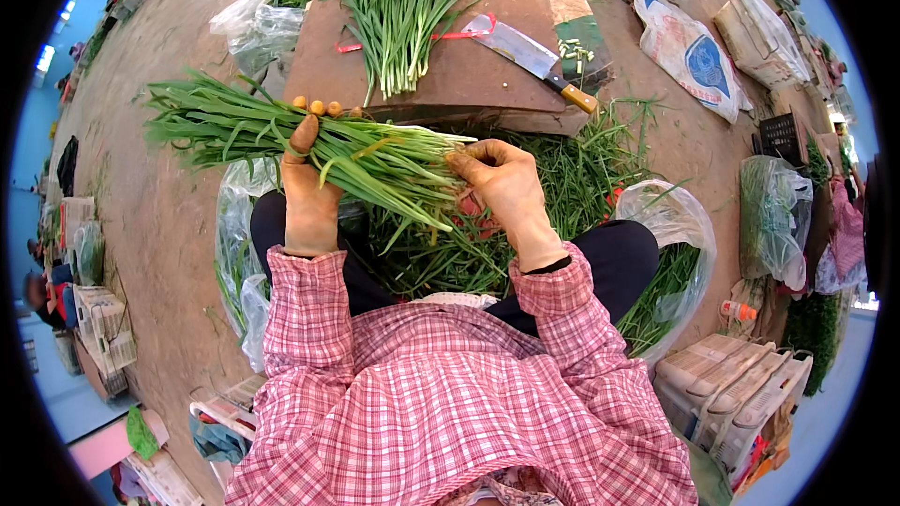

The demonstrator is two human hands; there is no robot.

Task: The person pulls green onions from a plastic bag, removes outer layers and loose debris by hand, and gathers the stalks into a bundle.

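A thick bunch of garlic chives lies sideways in the air above my lap, leaf tips to the left and pale stem ends to the right. My left hand is wrapped around its leafy middle, with fingertips showing over the far side. At the stem ends, my right hand pinches a few of the chives between thumb and fingers; exactly how many is hidden. Beyond, a second bunch of chives rests on a brown board, across a red tie strip. Beside it lies a cleaver with a wooden handle.
Loose chives are heaped below my hands, between my knees. Clear plastic bags of greens stand at my left and right. A printed white sack lies at the far right. Plastic crates stand near right.
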